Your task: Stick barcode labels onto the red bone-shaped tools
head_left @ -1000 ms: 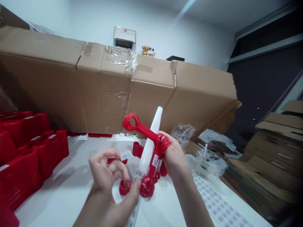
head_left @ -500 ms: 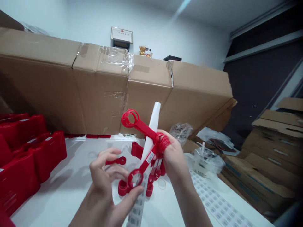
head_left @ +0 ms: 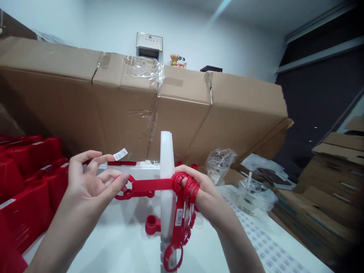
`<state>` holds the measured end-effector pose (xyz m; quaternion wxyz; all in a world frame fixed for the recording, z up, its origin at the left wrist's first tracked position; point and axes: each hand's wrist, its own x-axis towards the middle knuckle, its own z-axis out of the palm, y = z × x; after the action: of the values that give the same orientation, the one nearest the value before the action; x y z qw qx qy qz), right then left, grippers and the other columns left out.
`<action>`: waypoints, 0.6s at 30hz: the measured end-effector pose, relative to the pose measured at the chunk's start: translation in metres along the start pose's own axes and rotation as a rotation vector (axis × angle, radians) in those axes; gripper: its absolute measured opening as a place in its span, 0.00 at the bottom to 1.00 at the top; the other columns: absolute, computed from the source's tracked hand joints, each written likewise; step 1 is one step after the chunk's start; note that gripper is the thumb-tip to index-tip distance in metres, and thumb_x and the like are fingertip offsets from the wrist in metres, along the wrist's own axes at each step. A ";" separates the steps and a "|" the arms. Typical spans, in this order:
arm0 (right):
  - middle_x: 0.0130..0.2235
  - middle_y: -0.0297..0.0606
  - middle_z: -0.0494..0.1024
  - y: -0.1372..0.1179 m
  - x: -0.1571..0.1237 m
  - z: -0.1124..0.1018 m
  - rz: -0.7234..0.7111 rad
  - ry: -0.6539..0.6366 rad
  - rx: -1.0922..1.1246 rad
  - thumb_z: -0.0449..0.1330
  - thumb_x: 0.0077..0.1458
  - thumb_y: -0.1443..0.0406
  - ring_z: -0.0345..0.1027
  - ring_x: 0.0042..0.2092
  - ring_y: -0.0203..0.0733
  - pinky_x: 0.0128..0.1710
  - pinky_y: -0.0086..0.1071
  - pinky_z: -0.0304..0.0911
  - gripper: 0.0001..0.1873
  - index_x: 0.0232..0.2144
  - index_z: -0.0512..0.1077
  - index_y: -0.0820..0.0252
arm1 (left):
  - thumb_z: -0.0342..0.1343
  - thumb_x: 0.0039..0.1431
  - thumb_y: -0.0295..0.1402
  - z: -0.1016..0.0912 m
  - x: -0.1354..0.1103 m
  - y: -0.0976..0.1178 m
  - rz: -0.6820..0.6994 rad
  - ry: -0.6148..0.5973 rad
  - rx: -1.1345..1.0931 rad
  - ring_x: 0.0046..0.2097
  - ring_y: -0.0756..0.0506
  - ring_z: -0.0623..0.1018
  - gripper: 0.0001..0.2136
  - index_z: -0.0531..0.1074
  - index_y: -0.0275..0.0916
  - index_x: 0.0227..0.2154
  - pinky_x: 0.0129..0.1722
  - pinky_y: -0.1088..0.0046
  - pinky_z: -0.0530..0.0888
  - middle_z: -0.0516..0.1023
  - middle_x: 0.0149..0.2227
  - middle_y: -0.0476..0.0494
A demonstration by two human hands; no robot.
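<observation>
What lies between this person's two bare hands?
In the head view, a flat red plastic bar with a ring end stretches from the right hand to the left hand, crossing in front of an upright white plastic tube.

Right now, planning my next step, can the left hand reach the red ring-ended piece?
Probably yes: nothing blocks the left hand from the red ring-ended piece, though it touches the red bar's ring.

The red ring-ended bar [head_left: 153, 184] is glossy plastic, the white tube [head_left: 167, 159] smooth plastic, the carton [head_left: 57, 110] matt corrugated cardboard.
</observation>
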<state>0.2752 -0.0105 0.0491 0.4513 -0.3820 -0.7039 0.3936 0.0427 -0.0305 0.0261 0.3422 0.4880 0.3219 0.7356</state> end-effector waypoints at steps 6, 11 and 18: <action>0.35 0.36 0.74 0.000 -0.002 -0.014 0.032 -0.238 0.022 0.60 0.64 0.58 0.65 0.34 0.39 0.32 0.30 0.60 0.10 0.36 0.75 0.59 | 0.73 0.51 0.33 -0.004 0.008 -0.001 0.007 -0.016 -0.001 0.36 0.49 0.82 0.24 0.64 0.50 0.44 0.28 0.80 0.82 0.68 0.52 0.49; 0.36 0.36 0.74 -0.002 -0.003 -0.018 0.043 -0.338 0.059 0.61 0.64 0.52 0.66 0.34 0.39 0.33 0.30 0.61 0.16 0.38 0.75 0.59 | 0.73 0.52 0.32 -0.007 0.013 -0.006 0.003 -0.028 -0.011 0.37 0.50 0.82 0.24 0.63 0.50 0.44 0.30 0.81 0.83 0.68 0.51 0.49; 0.35 0.34 0.74 0.004 -0.002 -0.012 0.096 -0.213 -0.066 0.58 0.65 0.63 0.65 0.33 0.37 0.30 0.29 0.59 0.05 0.38 0.75 0.56 | 0.71 0.53 0.29 -0.001 0.009 -0.004 0.115 -0.096 0.020 0.36 0.52 0.80 0.23 0.63 0.50 0.42 0.32 0.82 0.82 0.66 0.48 0.51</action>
<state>0.2879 -0.0085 0.0484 0.3417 -0.3860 -0.7412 0.4299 0.0398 -0.0214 0.0266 0.3098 0.5438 0.2838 0.7265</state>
